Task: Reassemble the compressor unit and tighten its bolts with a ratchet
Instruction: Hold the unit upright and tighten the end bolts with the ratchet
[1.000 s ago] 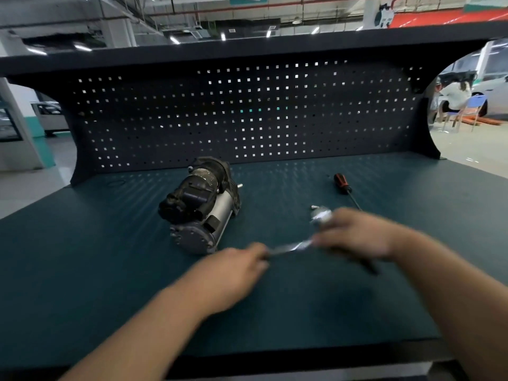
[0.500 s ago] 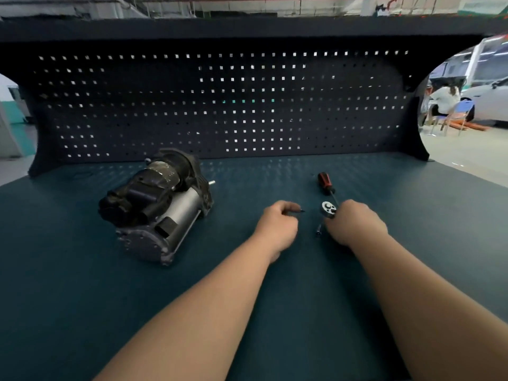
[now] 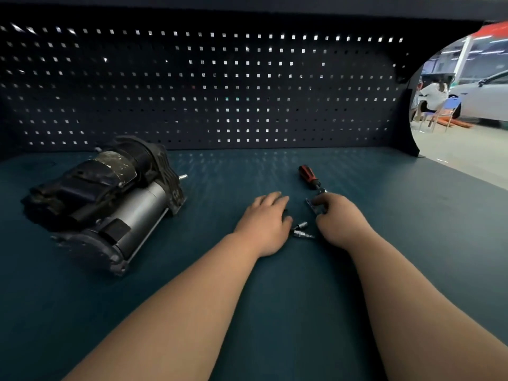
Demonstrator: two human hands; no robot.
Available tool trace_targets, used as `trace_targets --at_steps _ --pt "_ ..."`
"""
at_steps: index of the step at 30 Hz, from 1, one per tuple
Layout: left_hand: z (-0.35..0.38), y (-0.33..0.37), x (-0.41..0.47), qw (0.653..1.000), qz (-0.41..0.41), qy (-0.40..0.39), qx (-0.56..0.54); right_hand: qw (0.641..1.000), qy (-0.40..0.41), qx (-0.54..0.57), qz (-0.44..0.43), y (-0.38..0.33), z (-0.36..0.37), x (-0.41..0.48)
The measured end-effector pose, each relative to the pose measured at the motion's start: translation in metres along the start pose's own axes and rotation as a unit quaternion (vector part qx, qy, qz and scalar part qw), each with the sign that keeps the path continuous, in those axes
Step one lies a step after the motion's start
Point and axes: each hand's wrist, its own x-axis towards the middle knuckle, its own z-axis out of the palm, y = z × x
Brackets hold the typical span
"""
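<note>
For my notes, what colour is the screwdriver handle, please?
Screwdriver handle: red and black, head view.

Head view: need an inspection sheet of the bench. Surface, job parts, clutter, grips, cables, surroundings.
Surface: dark teal bench, no spills seen.
Job's things: compressor lies on its side at left, apart from both hands; ratchet in the right hand, mostly hidden; two small metal bits lie between the hands.
Clutter: red and black screwdriver lies just beyond the right hand.
Grips: left hand rests on the bench, fingers fairly straight, nothing seen in it; right hand curls its fingers round the ratchet.
Cables: nothing seen.
Surroundings: pegboard behind, no tools hung on it; far right, a seated person beside a white car.
</note>
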Motion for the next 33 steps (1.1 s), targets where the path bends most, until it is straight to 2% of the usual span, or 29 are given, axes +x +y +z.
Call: trace_targets --at_steps 2,4,7,10,14,19,29,33 --pt "0.000 0.001 0.002 0.999 -0.002 -0.034 0.007 0.998 -0.028 -0.046 -0.011 0.003 0.002 0.000" --pt "0.001 0.000 -0.001 0.999 -0.013 -0.017 -0.024 0.997 -0.026 -0.069 -0.018 0.007 0.002 0.000" --pt "0.001 0.001 -0.009 0.996 0.004 0.034 -0.077 0.994 0.042 -0.100 -0.007 0.014 -0.002 0.003" --pt "0.000 0.004 -0.015 0.996 0.033 0.054 -0.064 0.989 0.107 -0.088 0.056 0.022 -0.010 0.009" --pt "0.001 0.012 -0.010 0.999 -0.013 -0.036 -0.001 0.991 0.021 -0.096 0.091 0.027 -0.017 0.024" --pt "0.004 0.028 -0.002 0.998 -0.019 0.047 0.038 0.990 0.014 -0.101 0.099 0.023 -0.015 0.036" --pt "0.009 0.054 0.016 0.980 -0.182 0.056 0.051 0.988 0.025 -0.106 0.110 0.028 -0.015 0.019" --pt "0.015 0.063 0.020 0.977 -0.197 0.072 0.025 0.990 0.021 -0.102 0.095 0.027 -0.011 0.011"
